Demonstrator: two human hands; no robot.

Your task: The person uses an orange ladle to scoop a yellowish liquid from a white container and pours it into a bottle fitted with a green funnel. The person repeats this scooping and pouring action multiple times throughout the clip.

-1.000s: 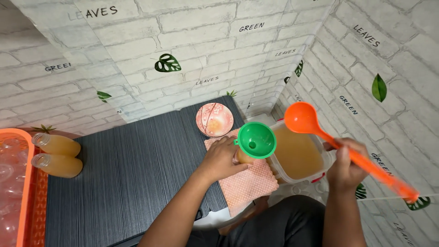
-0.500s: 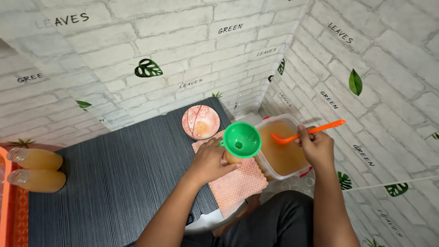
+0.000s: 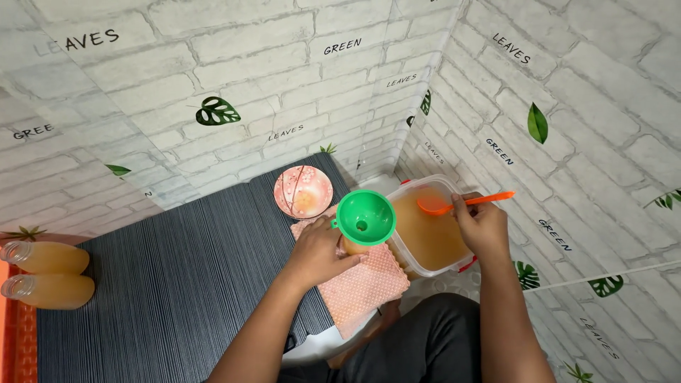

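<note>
Fingers of the right hand (image 3: 482,225) pinch the handle of an orange ladle (image 3: 464,203), its bowl lowered to the surface of the amber liquid in a clear plastic tub (image 3: 425,266) beside a corner of leaf-printed brick wallpaper. Across the tub's near rim, the left hand (image 3: 319,254) curls around a bottle (image 3: 353,247) that is almost wholly hidden: only a sliver of amber shows between the fingers and the green funnel (image 3: 365,217) seated in its neck, so its shape and fill level cannot be made out. Bottle and hand rest on a pink dotted cloth (image 3: 362,287) spread over a dark ribbed mat (image 3: 156,284). Just beyond the cloth sits a small pink dish (image 3: 303,191) with a floral pattern. At the far left edge lie two filled bottles (image 3: 46,275) of the same amber liquid, stacked one above the other, next to an orange crate (image 3: 13,326) cut off by the frame. The person's dark-trousered lap fills the bottom of the view, and a white object beneath the cloth's near corner is too obscured to identify. Compared with a second ago, the ladle has come down from the air over the tub into the liquid, while the left hand has kept its grip on the funnelled bottle.
</note>
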